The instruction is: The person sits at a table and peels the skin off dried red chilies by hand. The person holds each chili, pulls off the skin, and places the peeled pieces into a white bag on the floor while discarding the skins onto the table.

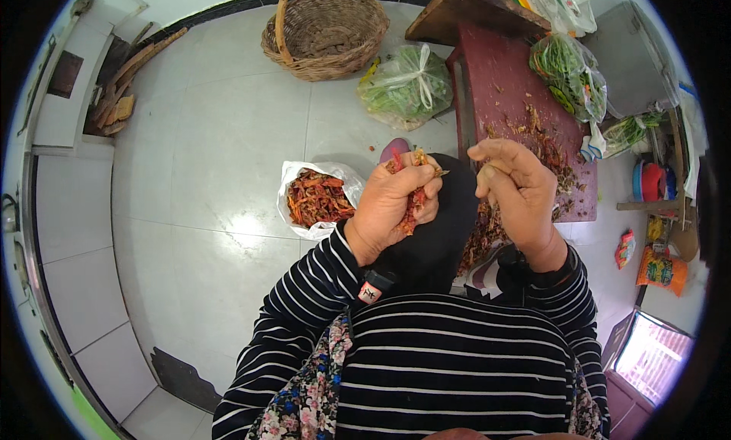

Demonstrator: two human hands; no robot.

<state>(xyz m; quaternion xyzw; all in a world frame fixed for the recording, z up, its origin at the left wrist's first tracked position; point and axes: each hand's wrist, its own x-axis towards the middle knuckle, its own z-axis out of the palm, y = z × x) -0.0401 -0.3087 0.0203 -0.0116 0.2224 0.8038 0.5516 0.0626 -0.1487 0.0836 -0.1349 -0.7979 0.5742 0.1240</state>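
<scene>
My left hand (394, 206) is closed around a bunch of dried red peppers (412, 208), whose ends stick out above and below the fist. Just to its right, my right hand (517, 191) is raised with curled fingers, the thumb near the fingertips; whether something small is pinched there cannot be told. A white plastic bag (284, 208) of dried red pepper pieces (320, 197) stands on the floor to the left. More dried pieces and scraps (548, 154) lie on the red wooden bench (497, 97) at the right, and a heap (482, 240) lies beside my leg.
A wicker basket (337, 68) stands at the back, near a tied clear bag of green vegetables (408, 88). Another bag of greens (568, 74) and a wooden board (474, 17) rest on the bench. An orange package (662, 271) stands at the right; firewood (123, 91) is at the left.
</scene>
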